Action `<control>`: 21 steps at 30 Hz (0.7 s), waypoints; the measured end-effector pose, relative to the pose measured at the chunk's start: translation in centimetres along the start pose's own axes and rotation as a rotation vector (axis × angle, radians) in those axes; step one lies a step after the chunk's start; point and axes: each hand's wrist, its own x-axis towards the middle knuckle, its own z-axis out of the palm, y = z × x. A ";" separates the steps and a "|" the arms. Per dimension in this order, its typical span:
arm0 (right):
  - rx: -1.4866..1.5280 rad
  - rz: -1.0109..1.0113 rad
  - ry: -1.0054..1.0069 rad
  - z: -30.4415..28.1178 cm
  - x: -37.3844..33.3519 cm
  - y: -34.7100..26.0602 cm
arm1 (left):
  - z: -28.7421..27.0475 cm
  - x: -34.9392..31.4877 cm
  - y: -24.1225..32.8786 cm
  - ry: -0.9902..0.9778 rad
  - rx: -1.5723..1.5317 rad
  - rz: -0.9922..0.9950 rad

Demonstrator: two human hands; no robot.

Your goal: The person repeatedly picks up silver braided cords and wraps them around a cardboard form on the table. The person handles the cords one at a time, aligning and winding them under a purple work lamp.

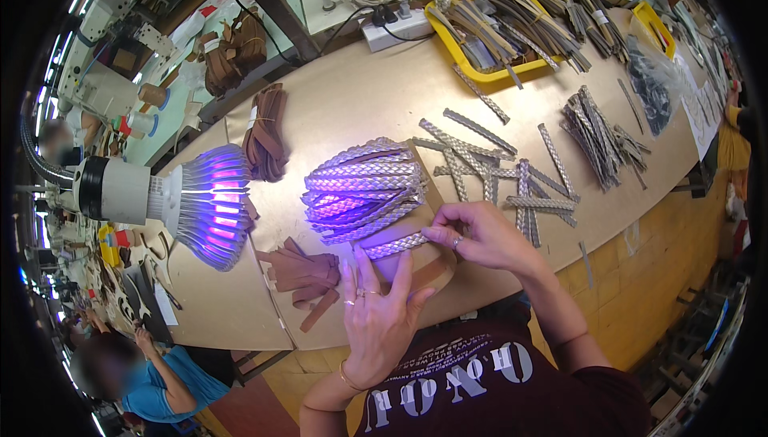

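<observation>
Worked between finned lamp (pixel 214 207) and loose strips (pixel 544 203) on the worktop (pixel 320 109); beside woven bundle (pixel 364 185), pressed glossy braided strip (pixel 398 245) to tan board (pixel 410 223) with left hand (pixel 376 309) splayed, right hand (pixel 484 233) pinching its end.

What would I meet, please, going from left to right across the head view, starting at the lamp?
Lamp glowing purple → bundle of brown straps → row of braided strips → right hand → loose sheaf of braided strips → white paper sheet.
</observation>
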 end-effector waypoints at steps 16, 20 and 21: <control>0.010 0.092 -0.047 0.7 0.3 0.9 | 0.5 -0.4 -0.1 0.055 -0.040 0.011; -0.037 0.063 -0.044 0.6 0.3 0.6 | 0.8 -0.4 -0.2 0.108 -0.043 0.031; 0.005 0.042 -0.026 0.8 0.2 0.3 | 0.7 -0.5 -0.3 0.132 -0.044 0.039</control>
